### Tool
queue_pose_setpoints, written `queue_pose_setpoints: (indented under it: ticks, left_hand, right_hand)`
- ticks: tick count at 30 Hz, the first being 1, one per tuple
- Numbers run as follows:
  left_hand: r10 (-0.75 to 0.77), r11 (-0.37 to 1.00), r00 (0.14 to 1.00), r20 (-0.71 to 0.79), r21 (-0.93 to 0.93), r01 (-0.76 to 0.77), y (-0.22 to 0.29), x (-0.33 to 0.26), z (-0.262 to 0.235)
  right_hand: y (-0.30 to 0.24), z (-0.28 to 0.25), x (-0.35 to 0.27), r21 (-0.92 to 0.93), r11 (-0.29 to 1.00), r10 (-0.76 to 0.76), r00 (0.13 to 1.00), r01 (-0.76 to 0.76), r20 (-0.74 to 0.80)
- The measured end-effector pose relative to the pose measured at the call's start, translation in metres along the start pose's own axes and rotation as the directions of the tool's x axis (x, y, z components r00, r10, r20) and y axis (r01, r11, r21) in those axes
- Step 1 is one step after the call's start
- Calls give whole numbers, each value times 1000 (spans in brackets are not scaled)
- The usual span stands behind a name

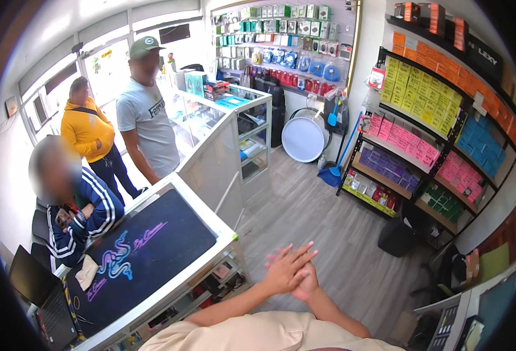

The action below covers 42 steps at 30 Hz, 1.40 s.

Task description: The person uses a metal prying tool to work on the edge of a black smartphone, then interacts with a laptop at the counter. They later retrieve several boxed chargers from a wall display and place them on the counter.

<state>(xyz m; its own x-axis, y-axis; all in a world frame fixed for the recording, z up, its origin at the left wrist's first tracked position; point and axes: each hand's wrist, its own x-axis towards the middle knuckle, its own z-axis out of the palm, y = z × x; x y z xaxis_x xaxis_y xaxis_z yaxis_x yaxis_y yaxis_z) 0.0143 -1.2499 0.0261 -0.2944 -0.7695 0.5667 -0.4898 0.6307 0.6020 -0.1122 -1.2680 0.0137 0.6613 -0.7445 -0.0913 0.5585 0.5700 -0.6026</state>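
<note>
My left hand (pixel 285 274) and my right hand (pixel 307 282) meet in front of my body, above the floor to the right of the counter. The left lies across the right, with its fingers stretched out and slightly apart. Behind it, the right hand's fingers are partly hidden; the tips that show point up and left. No object is visible in either hand. Closest to them on the left is the glass counter (pixel 230 241), topped by a dark mat (pixel 176 225) with a coloured snake design.
A laptop (pixel 50 298) and pale cloth (pixel 86 272) lie at the counter's left end. A person in a striped jacket (pixel 103 199) leans there; two others stand behind. Shelves of coloured boxes (pixel 422 96), a black bin (pixel 403 234) and a blue broom (pixel 331 174) stand right.
</note>
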Motion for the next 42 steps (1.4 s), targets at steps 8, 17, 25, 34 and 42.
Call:
queue_pose_setpoints:
  ticks: [8, 17, 25, 34, 42]
  left_hand:
    - [-734, 590, 679, -36, -529, 610, -248, 99, 117]
    - [-644, -479, 650, 404, -875, 70, -379, 295, 63]
    - [-675, 251, 690, 261, -798, 548, -507, 480, -26]
    - [-819, 310, 525, 230, -593, 743, -718, 582, 42]
    - [-718, 602, 671, -186, -650, 464, -836, 812, -43]
  right_hand:
    - [-124, -43, 112, -475, 824, -224, 947, 310, 230]
    - [-198, -220, 354, -903, -344, -251, 902, 257, 352]
    - [-386, -336, 506, -981, 169, -404, 901, -98, -160]
    - [-468, -401, 709, -712, 700, -150, 965, -51, -217]
    - [-628, -325, 1023, -775, 556, -23, 938, 301, 347]
